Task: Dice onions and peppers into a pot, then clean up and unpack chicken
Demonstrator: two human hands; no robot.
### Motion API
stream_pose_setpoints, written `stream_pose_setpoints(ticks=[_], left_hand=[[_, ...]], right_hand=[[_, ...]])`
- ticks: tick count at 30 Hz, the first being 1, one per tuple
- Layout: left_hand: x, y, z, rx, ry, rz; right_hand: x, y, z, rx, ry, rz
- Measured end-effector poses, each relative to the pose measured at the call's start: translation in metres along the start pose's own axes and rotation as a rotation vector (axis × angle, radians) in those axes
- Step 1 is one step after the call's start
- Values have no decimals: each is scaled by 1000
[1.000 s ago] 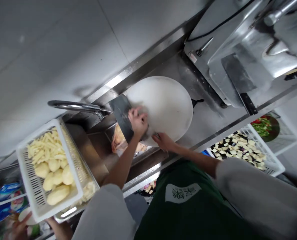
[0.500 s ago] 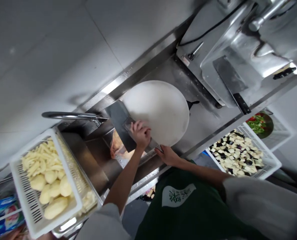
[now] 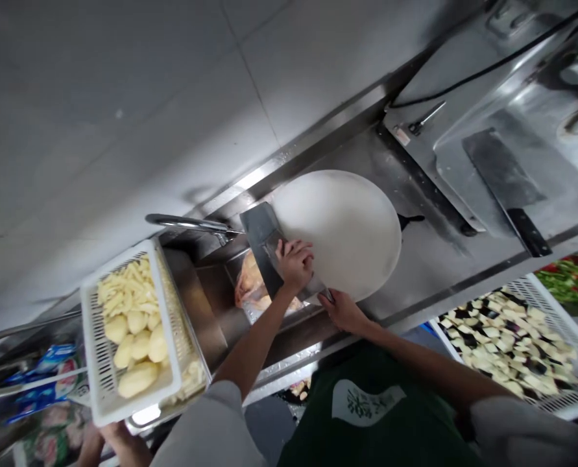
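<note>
My right hand [image 3: 344, 312] is wrapped round the handle of a kitchen cleaver [image 3: 316, 287]. Its blade lies over a dark grey slab [image 3: 255, 224] that looks like a sharpening stone. On the blade rest the spread fingers of my left hand [image 3: 296, 263], which cover part of it. The slab's upper side meets the left rim of a round white cutting board [image 3: 347, 227], while its lower end reaches over the sink [image 3: 208, 311]. Below, a tray with pale orange-brown food [image 3: 252, 279] shows in part.
Left of the sink stands a white basket [image 3: 174, 363] of peeled potatoes [image 3: 137, 379], another person's hands [image 3: 116, 441] under it. A tap [image 3: 186, 224] juts from behind. Rightward, a second cleaver [image 3: 505, 172] lies on a metal machine [image 3: 457, 155]; diced eggplant [image 3: 507, 340] fills a low basket.
My view has swung left, so everything sits further right in the frame. Both hands stay on the cleaver over the slab, shifting only slightly. Another person's hands now show more at lower left.
</note>
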State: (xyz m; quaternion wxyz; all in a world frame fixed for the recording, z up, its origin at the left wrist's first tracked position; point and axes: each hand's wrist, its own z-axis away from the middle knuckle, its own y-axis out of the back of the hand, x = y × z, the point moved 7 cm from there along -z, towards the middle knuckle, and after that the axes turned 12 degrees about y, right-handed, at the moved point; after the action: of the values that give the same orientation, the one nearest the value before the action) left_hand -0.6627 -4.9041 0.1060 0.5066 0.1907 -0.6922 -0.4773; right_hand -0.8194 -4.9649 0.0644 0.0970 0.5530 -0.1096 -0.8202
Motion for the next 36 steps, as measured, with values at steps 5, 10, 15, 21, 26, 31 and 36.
stream_pose_setpoints(ticks=[5, 10, 15, 21, 26, 31, 36], left_hand=[[-29, 35, -101, 86, 9, -17], [-3, 3, -13, 12, -16, -9], [3, 8, -26, 7, 9, 25], [-19, 29, -85, 135, 111, -25], [8, -9, 26, 125, 204, -55], [-21, 27, -81, 175, 218, -30], [-13, 21, -51, 196, 217, -39]], right_hand=[[-54, 2, -93, 26, 76, -77], [-7, -10, -5, -68, -43, -48], [-7, 6, -26, -39, 13, -10], [-27, 11, -84, -56, 94, -147], [29, 20, 14, -213, -5, -28], [-27, 33, -87, -106, 110, -26], [-13, 30, -63, -170, 108, -58]])
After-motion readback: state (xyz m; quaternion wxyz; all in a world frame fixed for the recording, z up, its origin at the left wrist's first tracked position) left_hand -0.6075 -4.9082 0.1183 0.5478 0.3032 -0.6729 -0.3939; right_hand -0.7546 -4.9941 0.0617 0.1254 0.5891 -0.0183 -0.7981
